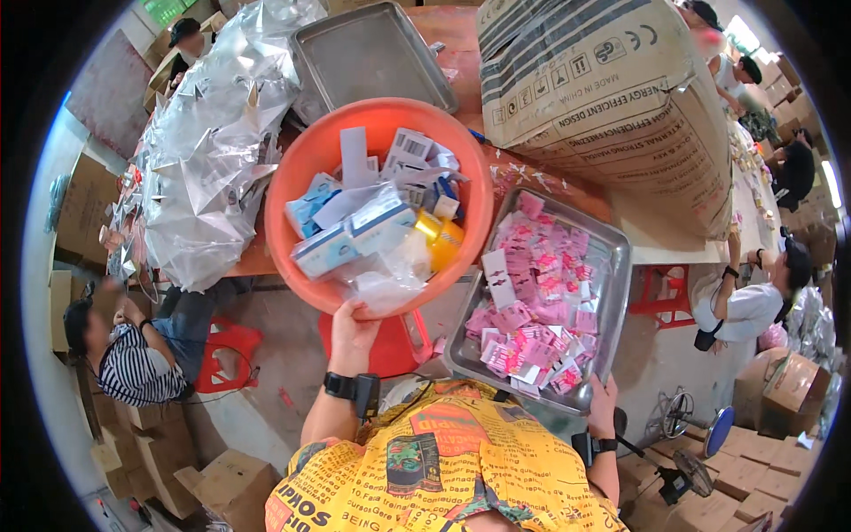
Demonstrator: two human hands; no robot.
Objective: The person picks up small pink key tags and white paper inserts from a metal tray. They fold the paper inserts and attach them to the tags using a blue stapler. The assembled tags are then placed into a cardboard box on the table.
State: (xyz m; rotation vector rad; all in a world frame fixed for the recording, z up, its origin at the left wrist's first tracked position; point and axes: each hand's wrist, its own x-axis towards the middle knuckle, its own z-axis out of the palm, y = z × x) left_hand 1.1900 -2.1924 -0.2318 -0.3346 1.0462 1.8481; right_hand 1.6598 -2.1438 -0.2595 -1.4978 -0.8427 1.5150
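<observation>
My left hand (353,330) is closed on the near rim of an orange plastic basin (282,182). Inside the basin lie white and blue small boxes (350,238), white cards (355,158), a yellow bottle-like item (441,238) and clear plastic bags (386,285). With my right hand (605,399) I grip the near right corner of a metal tray (613,266). Small pink and white cards (541,297) are heaped in that tray, which tilts over the table's near edge. The fingers of both hands are partly hidden beneath the rims.
Beyond the basin lies another metal tray (372,58). A big cardboard carton (603,115) stands at the back right, a bulging clear plastic bag (208,168) at the left. Red stools (377,341) are under the table. Several people sit nearby; a fan (687,474) stands at lower right.
</observation>
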